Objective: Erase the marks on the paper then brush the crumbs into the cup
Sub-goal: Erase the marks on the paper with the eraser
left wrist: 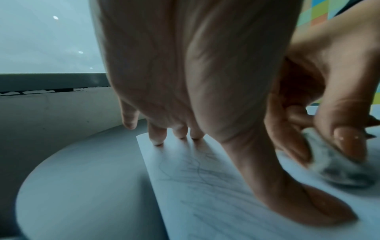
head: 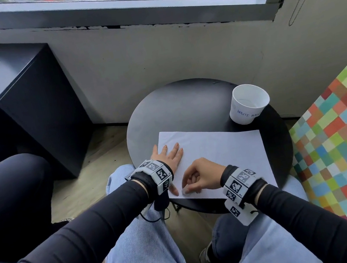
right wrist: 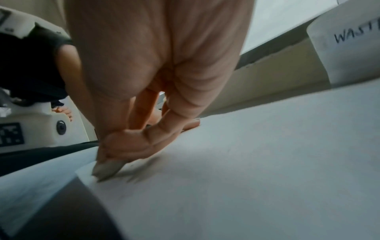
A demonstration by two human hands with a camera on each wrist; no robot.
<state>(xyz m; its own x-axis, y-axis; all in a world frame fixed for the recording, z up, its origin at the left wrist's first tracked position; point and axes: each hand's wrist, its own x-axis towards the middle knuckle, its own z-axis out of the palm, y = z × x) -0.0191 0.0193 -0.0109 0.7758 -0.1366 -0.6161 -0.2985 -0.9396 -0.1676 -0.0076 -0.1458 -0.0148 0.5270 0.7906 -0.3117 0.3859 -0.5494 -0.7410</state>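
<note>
Two hands [head: 168, 158] [head: 199, 176], one paper [head: 220, 147], one cup [head: 248, 103].

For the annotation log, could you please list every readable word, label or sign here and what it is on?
"WASTE": handwritten on the white paper cup; a second word follows, too cut off to read.
Black-and-white square code markers on both wristbands: patterns only; their small print is too tiny to read.
Paper: scribbles only, no words.

The eraser [left wrist: 337, 165] is blurred under the right hand's fingers [left wrist: 349, 142]; the cup [right wrist: 349, 48] is cut off.
</note>
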